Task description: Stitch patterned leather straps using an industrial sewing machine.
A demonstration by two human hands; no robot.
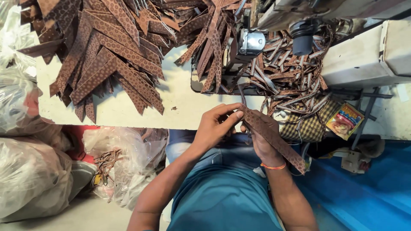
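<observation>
Both my hands hold one brown patterned strap (274,137) just in front of the table's near edge. My left hand (216,125) pinches its upper end between thumb and fingers. Underneath, my right hand (264,149), with an orange thread at the wrist, supports the strap, which runs down to the right past my palm. Just beyond my hands stands a sewing machine (246,45) with several straps draped over it.
A big heap of brown patterned straps (107,55) covers the left of the white table (180,102). Thin folded strips (291,72) pile right of the machine. A checked cloth (310,126) and a small colourful packet (344,121) lie at right. Plastic bags (34,171) sit on the floor at left.
</observation>
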